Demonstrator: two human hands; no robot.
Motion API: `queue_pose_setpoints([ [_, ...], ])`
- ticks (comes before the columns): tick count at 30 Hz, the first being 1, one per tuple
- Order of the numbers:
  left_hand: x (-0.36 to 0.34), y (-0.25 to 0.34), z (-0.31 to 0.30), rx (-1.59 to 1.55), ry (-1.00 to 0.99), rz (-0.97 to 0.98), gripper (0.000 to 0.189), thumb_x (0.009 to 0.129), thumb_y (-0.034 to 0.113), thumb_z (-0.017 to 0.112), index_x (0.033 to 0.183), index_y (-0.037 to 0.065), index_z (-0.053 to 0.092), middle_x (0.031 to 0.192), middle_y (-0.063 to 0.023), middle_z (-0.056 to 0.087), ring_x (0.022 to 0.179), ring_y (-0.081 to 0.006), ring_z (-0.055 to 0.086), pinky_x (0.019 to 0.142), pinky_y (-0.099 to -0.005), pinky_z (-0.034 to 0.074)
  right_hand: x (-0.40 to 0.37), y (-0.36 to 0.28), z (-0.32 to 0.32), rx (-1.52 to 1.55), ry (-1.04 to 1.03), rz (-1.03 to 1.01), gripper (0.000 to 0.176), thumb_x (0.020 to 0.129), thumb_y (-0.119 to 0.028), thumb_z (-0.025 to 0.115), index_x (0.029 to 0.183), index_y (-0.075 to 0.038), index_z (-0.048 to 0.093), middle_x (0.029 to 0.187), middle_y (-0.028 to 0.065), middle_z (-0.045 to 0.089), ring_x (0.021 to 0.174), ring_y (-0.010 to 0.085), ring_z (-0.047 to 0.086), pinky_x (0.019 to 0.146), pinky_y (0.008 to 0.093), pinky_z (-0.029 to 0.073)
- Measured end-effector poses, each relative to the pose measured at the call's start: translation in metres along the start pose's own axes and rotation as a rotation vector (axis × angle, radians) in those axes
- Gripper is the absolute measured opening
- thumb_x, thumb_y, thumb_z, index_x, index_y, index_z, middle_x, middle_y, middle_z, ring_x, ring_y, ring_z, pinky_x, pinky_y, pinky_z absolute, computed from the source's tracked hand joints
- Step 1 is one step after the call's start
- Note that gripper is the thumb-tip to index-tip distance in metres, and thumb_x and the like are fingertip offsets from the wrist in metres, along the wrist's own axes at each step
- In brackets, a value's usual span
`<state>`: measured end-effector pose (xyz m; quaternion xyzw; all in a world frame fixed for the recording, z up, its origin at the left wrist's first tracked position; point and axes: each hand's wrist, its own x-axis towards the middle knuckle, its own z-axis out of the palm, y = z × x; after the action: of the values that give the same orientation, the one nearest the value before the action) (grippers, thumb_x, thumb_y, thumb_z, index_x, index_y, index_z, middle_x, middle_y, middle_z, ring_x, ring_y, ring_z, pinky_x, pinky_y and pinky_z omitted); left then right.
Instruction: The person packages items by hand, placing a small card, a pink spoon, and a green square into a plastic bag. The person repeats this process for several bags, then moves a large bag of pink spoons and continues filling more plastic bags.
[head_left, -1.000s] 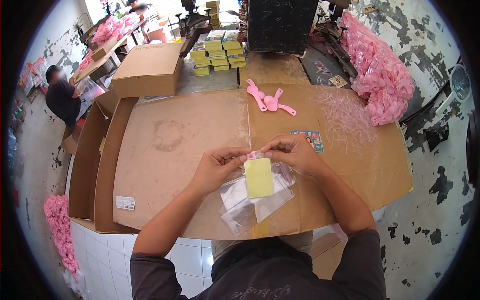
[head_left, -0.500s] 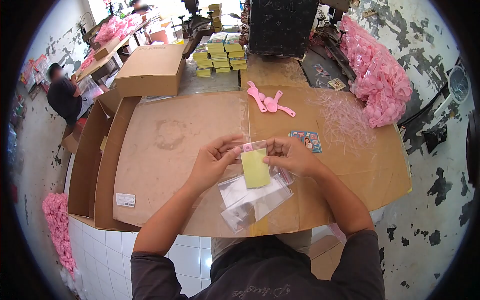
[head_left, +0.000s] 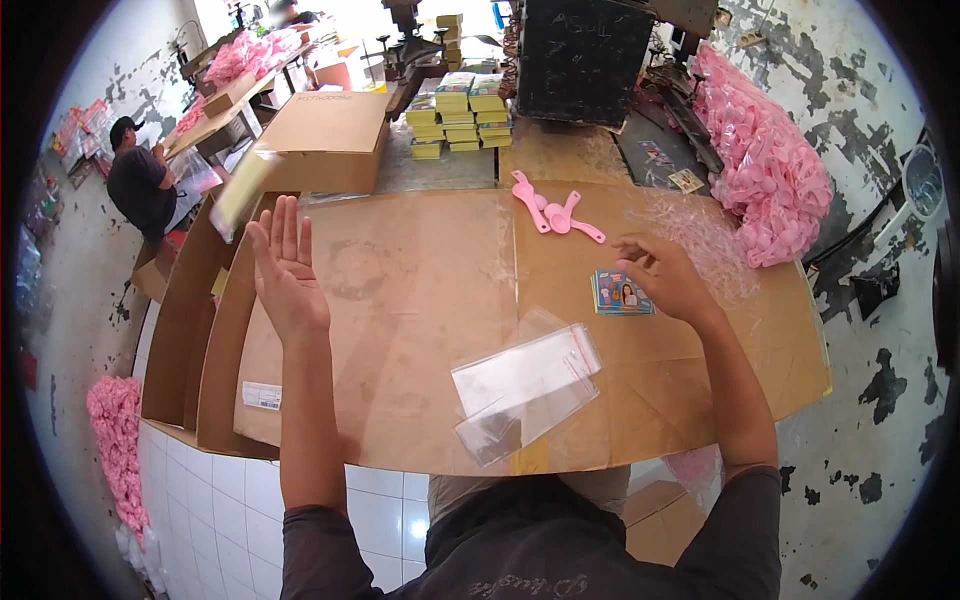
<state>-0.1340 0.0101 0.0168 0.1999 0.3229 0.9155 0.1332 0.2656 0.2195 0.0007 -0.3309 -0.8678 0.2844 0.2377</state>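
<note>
My left hand (head_left: 290, 270) is raised at the left of the cardboard-covered table (head_left: 400, 400), palm up, fingers stretched, holding nothing. A blurred yellow packet (head_left: 243, 192) is in the air just beyond its fingertips, near the open box. My right hand (head_left: 662, 275) hovers with bent, parted fingers over a small stack of blue printed cards (head_left: 622, 292). Clear plastic bags (head_left: 525, 385) lie overlapping near the front edge. Pink spoons (head_left: 558, 216) lie beyond them, left of my right hand.
An open cardboard box (head_left: 185, 370) stands along the left edge, a closed carton (head_left: 325, 130) behind it. Stacked booklets (head_left: 455, 115) and a black box (head_left: 580, 65) are at the back. Pink items in plastic (head_left: 760, 160) pile up right. A person (head_left: 140, 180) is far left.
My hands have parted. The left has swung left and let go of the yellow packet, now in the air; the right has moved right to the cards. The view has shifted slightly.
</note>
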Motion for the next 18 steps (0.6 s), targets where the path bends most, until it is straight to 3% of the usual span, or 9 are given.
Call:
queue_pose_setpoints([
  [1,0.001,0.003,0.001,-0.057,0.068,0.019,0.04,0.106,0.027,0.059,0.134,-0.001,0.059,0.132,-0.012,0.069,0.117,-0.0222,0.069,0.088,-0.0333,0.059,-0.003,0.012,0.0,-0.048,0.021,-0.006,0.032,0.092,-0.015,0.073,0.121,-0.003,0.071,0.105,0.0126,0.073,0.096,0.0235,0.069,0.084,0.0371,0.054],
  [4,-0.009,-0.017,-0.01,0.101,-0.159,-0.149,0.045,0.11,0.031,0.051,0.143,0.002,0.054,0.139,-0.0115,0.063,0.128,-0.0196,0.061,0.104,-0.0317,0.05,-0.011,0.038,0.006,-0.256,0.068,-0.15,0.031,0.089,-0.014,0.073,0.117,-0.003,0.072,0.108,0.0131,0.069,0.103,0.0281,0.066,0.09,0.0399,0.052],
  [6,-0.032,-0.036,-0.007,0.451,-0.382,-0.219,0.039,0.107,0.026,0.056,0.139,0.003,0.058,0.125,-0.0092,0.068,0.107,-0.0164,0.068,0.09,-0.0276,0.053,-0.017,0.042,0.011,-0.331,0.072,-0.219,0.031,0.087,-0.015,0.074,0.115,-0.002,0.072,0.112,0.0132,0.066,0.108,0.0297,0.064,0.093,0.0408,0.05],
  [8,-0.059,-0.052,-0.005,0.81,-0.794,-0.288,0.039,0.099,0.026,0.07,0.131,0.004,0.064,0.111,-0.0058,0.069,0.09,-0.013,0.067,0.078,-0.026,0.051,-0.024,0.04,0.012,-0.325,0.054,-0.213,0.032,0.085,-0.016,0.075,0.114,-0.002,0.072,0.115,0.0131,0.064,0.112,0.0305,0.061,0.096,0.0412,0.049],
  [10,-0.091,-0.052,0.011,1.102,-1.077,-0.222,0.044,0.086,0.027,0.082,0.122,0.005,0.069,0.105,-0.0059,0.068,0.088,-0.0151,0.067,0.075,-0.028,0.052,-0.024,0.041,0.009,-0.302,0.028,-0.207,0.033,0.084,-0.017,0.077,0.113,-0.002,0.072,0.116,0.0123,0.063,0.113,0.0299,0.06,0.097,0.0407,0.048],
  [13,-0.12,-0.054,0.02,1.165,-1.266,0.063,0.041,0.08,0.029,0.085,0.112,0.006,0.071,0.096,-0.0097,0.064,0.086,-0.0244,0.067,0.077,-0.034,0.054,-0.025,0.045,0.008,-0.222,0.005,-0.161,0.032,0.084,-0.016,0.078,0.112,-0.002,0.072,0.115,0.0122,0.063,0.11,0.0293,0.06,0.096,0.0397,0.048],
  [16,-0.127,-0.058,0.022,1.187,-1.327,0.124,0.035,0.081,0.025,0.085,0.106,0.006,0.071,0.094,-0.0092,0.062,0.09,-0.0287,0.066,0.079,-0.0384,0.054,-0.022,0.049,0.016,-0.064,0.052,-0.127,0.027,0.085,-0.012,0.077,0.11,-0.003,0.072,0.111,0.0121,0.063,0.104,0.0286,0.061,0.092,0.0383,0.049],
  [18,-0.126,-0.066,0.016,1.138,-1.269,0.007,0.031,0.082,0.02,0.084,0.105,0.005,0.071,0.096,-0.0089,0.062,0.084,-0.0244,0.065,0.076,-0.0328,0.054,-0.022,0.051,0.018,0.009,0.072,-0.085,0.025,0.086,-0.008,0.076,0.11,-0.003,0.071,0.107,0.0118,0.064,0.101,0.0284,0.062,0.091,0.0374,0.049],
])
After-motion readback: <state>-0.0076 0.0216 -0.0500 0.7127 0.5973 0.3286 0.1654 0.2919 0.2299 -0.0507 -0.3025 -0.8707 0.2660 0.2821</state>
